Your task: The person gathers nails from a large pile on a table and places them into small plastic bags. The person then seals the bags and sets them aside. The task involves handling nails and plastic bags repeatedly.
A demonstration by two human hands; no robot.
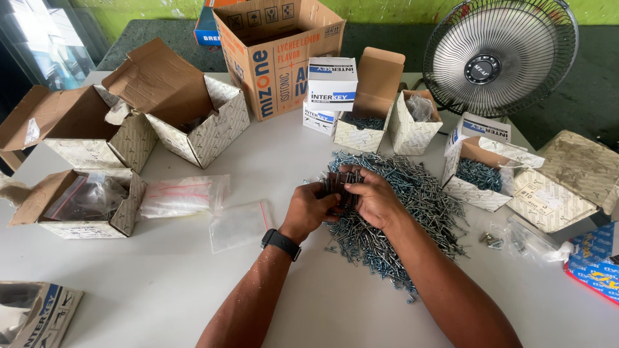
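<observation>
Both hands meet over the screw pile on the white table. Left hand and right hand are closed around a bundle of screws, fingers curled. Clear zip bags lie just left.

- The white surface carries everything.
- A heap of silvery screws lies at its middle.
- Open patterned cardboard boxes stand along the left and far sides.
- Clear plastic bags lie flat to the left of the heap.
- A big brown carton stands at the back.
- A table fan stands at the far right.
- An open box of screws sits just right of the heap.
</observation>
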